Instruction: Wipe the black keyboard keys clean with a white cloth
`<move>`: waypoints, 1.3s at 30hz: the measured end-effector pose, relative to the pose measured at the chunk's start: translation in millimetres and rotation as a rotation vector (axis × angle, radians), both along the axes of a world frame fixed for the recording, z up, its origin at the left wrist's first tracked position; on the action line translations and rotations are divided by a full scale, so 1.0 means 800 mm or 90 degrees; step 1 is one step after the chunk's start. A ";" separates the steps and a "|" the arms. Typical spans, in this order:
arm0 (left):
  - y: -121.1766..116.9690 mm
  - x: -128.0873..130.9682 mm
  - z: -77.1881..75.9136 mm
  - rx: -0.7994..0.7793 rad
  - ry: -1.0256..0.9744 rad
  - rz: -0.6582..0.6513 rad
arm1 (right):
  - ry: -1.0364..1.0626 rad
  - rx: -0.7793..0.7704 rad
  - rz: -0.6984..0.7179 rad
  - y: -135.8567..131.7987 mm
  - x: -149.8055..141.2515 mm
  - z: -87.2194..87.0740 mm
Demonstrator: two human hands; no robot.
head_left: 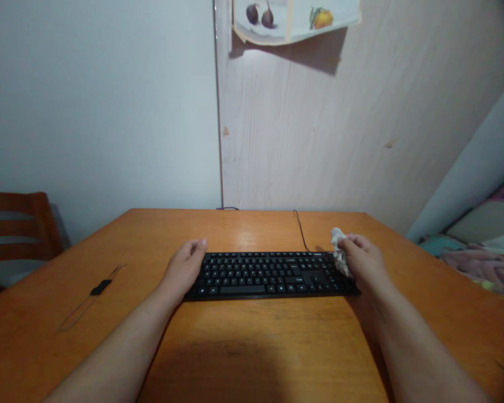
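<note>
A black keyboard [252,274] lies across the wooden table in front of me, its keys facing up. My left hand [185,267] is closed at the keyboard's left end, thumb on the upper side; its other fingers are mostly hidden. Between the thumb and fingers of my right hand [366,260] is a crumpled whitish tissue [339,249]. That hand is at the keyboard's right end, with the tissue over the number pad.
On the table [235,347], left of my arm, lies a small black object with a thin looped cord [101,287]. The keyboard's cable [301,229] runs to the back edge. A wooden chair [17,224] stands left; bundled fabric [479,263] is at right. Walls rise behind.
</note>
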State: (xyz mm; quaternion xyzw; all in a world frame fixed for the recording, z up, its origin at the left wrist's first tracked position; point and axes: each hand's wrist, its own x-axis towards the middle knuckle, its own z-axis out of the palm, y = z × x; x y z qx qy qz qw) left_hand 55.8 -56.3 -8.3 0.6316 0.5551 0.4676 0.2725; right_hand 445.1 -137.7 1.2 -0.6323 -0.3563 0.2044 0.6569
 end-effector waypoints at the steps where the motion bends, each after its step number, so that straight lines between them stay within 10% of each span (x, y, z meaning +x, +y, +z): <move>1: -0.001 0.001 0.001 0.037 0.036 0.006 | -0.017 0.010 -0.004 -0.001 -0.007 0.003; 6: -0.039 0.028 0.021 0.148 0.068 -0.072 | -0.009 -0.011 0.202 -0.023 -0.081 0.018; 12: -0.109 0.074 0.040 -0.050 -0.084 -0.409 | -0.122 -0.068 0.469 -0.065 -0.170 0.010; 15: -0.114 0.080 0.038 -0.095 -0.114 -0.452 | -0.142 -0.086 0.518 -0.072 -0.183 0.007; 24: -0.095 0.076 0.025 -0.114 -0.145 -0.477 | -0.058 -0.128 0.566 -0.070 -0.184 0.010; 32: -0.048 0.026 0.033 0.157 0.145 -0.231 | -0.016 -0.137 0.434 -0.051 -0.161 0.005; 39: -0.019 -0.008 0.019 0.127 0.395 -0.204 | -0.263 -0.144 0.416 -0.037 -0.160 0.026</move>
